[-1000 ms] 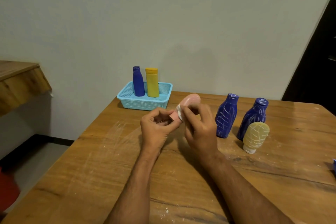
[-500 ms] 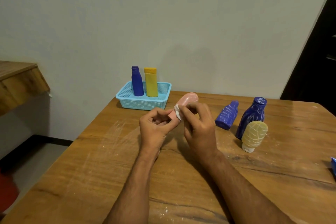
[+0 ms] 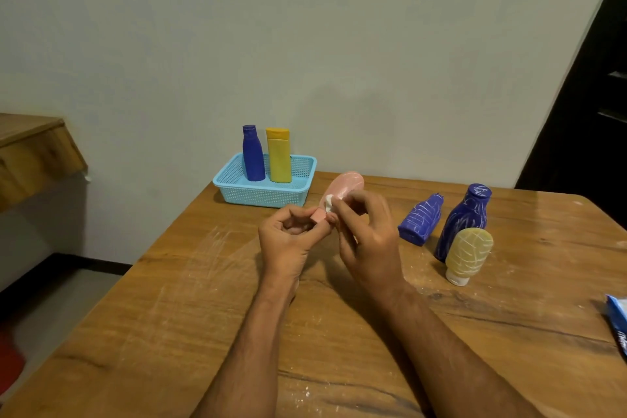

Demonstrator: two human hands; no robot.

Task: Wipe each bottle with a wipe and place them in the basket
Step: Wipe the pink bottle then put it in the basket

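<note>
Holding the pink bottle [image 3: 344,185] by its cap end, the left hand [image 3: 291,237] has its fingers [image 3: 288,215] curled round the neck, cap toward the person. Right hand [image 3: 368,234] pinches a small white wipe [image 3: 328,205] against the bottle's shoulder, just beyond the left fingers. Long axis of the bottle runs up and away from both sets of fingers, rising toward the far right, with the rounded base farthest out (clear of the tabletop [image 3: 169,299]). Unwiped length therefore appears to lie beyond the right fingers, along that axis.

Blue basket [image 3: 268,198] sits past the left fingers, slightly to their left, and is nearer that hand; two bottles stand upright in it. Judgement: wiping of this bottle is in progress, placement not yet due. Right of the right fingers, three marked bottles await: one blue lying tipped [image 3: 420,220], one blue upright [image 3: 464,217], one cream standing on its cap [image 3: 466,253].
</note>
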